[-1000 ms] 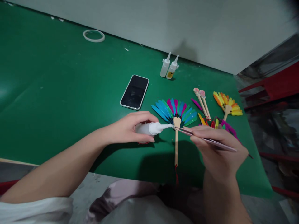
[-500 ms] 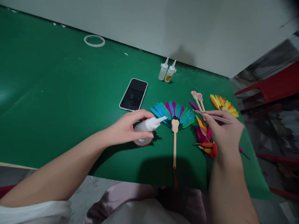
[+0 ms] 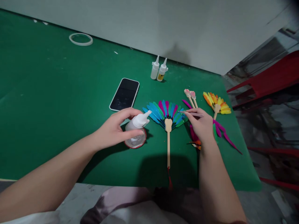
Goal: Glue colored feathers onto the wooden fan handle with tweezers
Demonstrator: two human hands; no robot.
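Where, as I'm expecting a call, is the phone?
In the head view, the phone lies left of centre on the green table, just beyond the left hand and nearer than the two bottles.

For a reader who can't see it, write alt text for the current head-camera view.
A left hand tilts a white nozzled bottle by a red-rimmed dish; the right hand holds tweezers over a blue, green and magenta feather fan. On the green table are also a phone, two small bottles, a yellow-orange fan and loose feathers.
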